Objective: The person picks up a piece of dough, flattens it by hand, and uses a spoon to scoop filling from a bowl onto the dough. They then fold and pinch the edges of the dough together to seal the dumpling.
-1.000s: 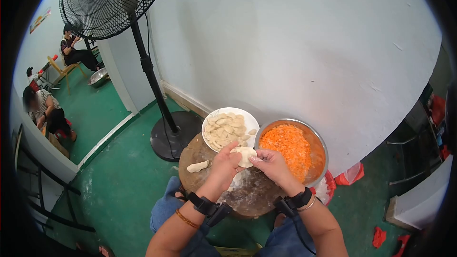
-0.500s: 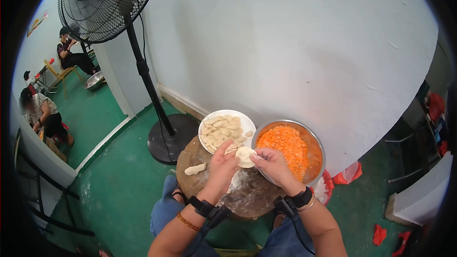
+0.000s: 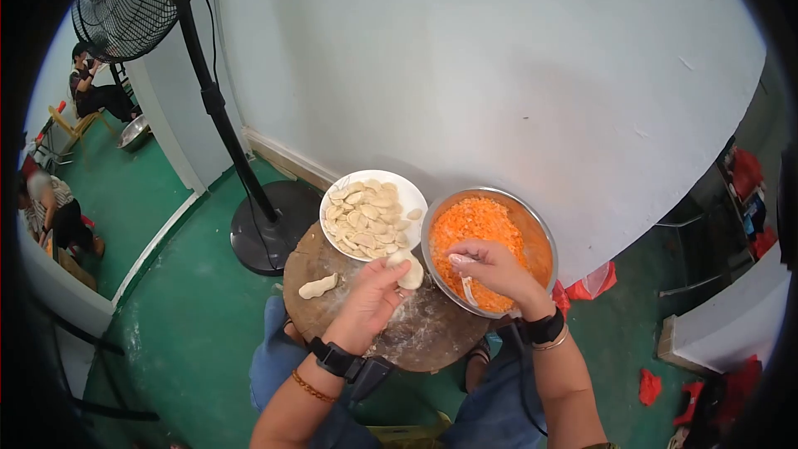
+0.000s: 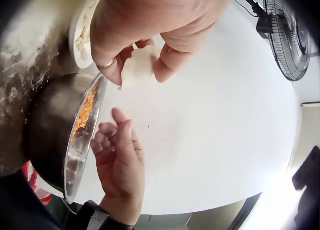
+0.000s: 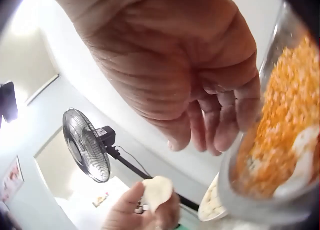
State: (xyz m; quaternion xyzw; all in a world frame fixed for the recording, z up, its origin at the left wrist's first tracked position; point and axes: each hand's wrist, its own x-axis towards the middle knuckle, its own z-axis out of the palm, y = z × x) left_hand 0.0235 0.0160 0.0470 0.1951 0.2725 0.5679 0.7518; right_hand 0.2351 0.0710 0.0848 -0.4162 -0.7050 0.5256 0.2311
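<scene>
My left hand (image 3: 371, 298) pinches a round dumpling wrapper (image 3: 407, 269) of pale dough at its edge, above the round wooden block. My right hand (image 3: 497, 270) is over the steel bowl (image 3: 550, 259) of chopped orange filling (image 3: 478, 223), its fingers loosely bent with nothing between them. A white spoon (image 5: 302, 162) lies in the filling, apart from the right fingers in the right wrist view. Behind the left hand, a white plate (image 3: 407, 189) carries many folded dumplings (image 3: 363, 212). A strip of dough (image 3: 318, 285) lies on the block's left side.
Flour dusts the wooden block (image 3: 424, 341). A black stand fan (image 3: 220, 116) stands on the green floor to the left, beside the white wall (image 3: 416, 75). Red plastic bags (image 3: 592, 281) lie right of the bowl. Two people sit in the room at far left.
My right hand has let go of the wrapper and moved right, over the bowl of filling. The left hand keeps hold of the wrapper. The head view has turned slightly to the right.
</scene>
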